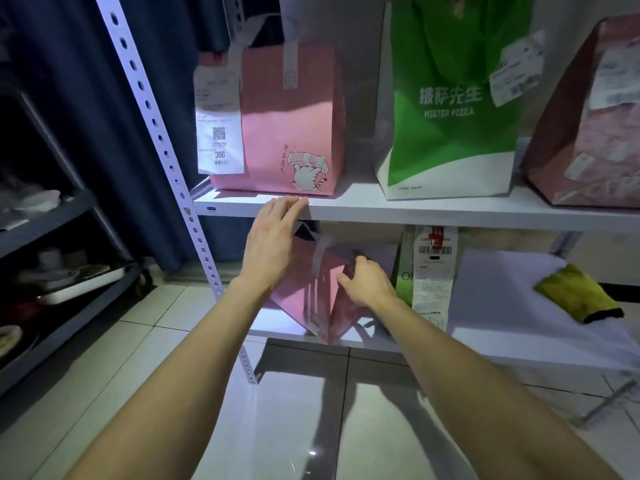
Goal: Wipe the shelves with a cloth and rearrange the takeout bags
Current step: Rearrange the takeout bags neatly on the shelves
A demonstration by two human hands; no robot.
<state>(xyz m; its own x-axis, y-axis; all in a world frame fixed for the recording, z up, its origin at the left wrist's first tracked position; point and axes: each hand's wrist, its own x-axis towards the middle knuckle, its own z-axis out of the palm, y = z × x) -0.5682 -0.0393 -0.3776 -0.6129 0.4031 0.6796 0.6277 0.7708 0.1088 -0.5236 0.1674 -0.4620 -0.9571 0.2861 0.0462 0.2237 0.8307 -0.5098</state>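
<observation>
The job looked to be in its second half. The cloth [578, 294] lay loose on the lower shelf [512, 306], out at about four o'clock from the middle of the view, well apart from both hands, and nobody was holding it. From that I judged the wiping was paused or finished for these two boards, though the picture could not show whether they were really clean.

On the upper shelf [433, 211] three bags stood upright in a row: a pink cat bag [287, 133] at eleven o'clock, a green pizza bag [453, 98] at one o'clock and a dark red bag [595, 133] at two o'clock, the last partly cut off by the frame. That row seemed settled.

The work in hand was below. A tilted pink bag [311, 296] leaned on one lower corner near the front lip of the lower shelf, just at six o'clock from the cat bag. The right hand [369, 284] had its fingers curled over the bag's top edge and gripped it. The left hand [273, 233] rested flat on the front edge of the upper shelf, fingers straight and together, holding nothing. A pale green bag [403, 282] with a long receipt [433, 282] stood at three o'clock from the tilted one, close beside it.

What seemed left: standing the pink bag straight and lining up the lower row.
</observation>
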